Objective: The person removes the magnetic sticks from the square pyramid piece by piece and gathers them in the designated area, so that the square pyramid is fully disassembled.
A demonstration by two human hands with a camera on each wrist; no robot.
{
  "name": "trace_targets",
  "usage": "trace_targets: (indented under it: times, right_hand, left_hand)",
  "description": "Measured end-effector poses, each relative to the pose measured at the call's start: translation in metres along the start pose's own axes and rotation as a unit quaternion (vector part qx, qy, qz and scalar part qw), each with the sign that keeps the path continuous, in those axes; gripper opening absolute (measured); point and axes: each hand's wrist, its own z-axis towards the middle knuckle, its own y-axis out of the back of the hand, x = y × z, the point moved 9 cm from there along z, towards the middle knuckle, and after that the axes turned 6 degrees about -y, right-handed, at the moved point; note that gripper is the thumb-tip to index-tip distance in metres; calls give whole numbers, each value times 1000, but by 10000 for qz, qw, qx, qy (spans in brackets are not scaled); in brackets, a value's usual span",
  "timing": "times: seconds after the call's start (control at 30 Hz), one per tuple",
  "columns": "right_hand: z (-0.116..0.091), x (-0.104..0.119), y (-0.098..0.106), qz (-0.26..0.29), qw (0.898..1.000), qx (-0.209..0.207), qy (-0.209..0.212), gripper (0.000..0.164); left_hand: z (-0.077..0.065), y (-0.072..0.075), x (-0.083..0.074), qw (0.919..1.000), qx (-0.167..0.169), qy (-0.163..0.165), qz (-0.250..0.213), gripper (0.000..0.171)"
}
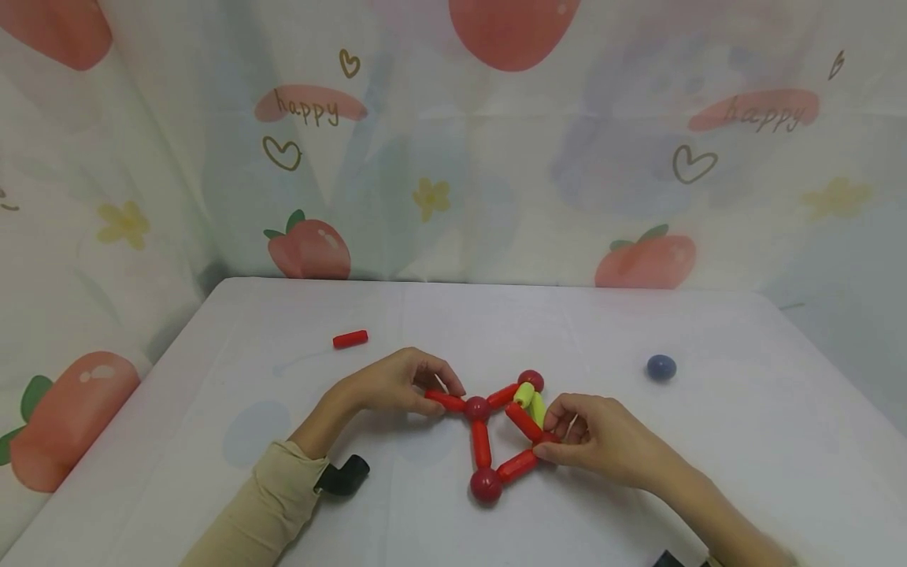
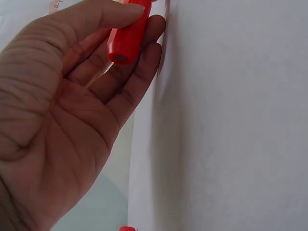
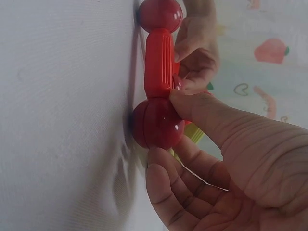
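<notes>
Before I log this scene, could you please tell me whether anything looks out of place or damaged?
Nothing stands out as spilled or damaged. A blue ball, back right, and a red building rod, back left, merely lie apart from the rod-and-ball structure, like spare pieces.

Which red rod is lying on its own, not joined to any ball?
The loose red rod beyond the left hand, toward the far left of the table. Each of the other red rods joins a red ball.
</notes>
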Motion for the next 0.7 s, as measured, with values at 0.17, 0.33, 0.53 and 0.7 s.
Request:
trace_targets:
  times: [0.17, 0.33, 0.53, 0.7]
  right_hand:
    - [-1, 2, 0, -4, 10000, -32, 53, 27]
    - [-1, 2, 0, -5, 10000, -34, 23, 26]
    - [-1, 3, 0, -45, 10000, -38, -24, 27]
    - [-1, 3, 0, -31, 10000, -28, -27, 27]
  left_hand:
    - [3, 4, -3, 9983, -317, -96, 484, 27]
    - [3, 12, -3, 9922, -802, -2, 957, 22]
    - [3, 20, 1, 9840, -1204, 348, 1265, 20]
    - [-1, 26, 5, 9752, -1386, 575, 1625, 19]
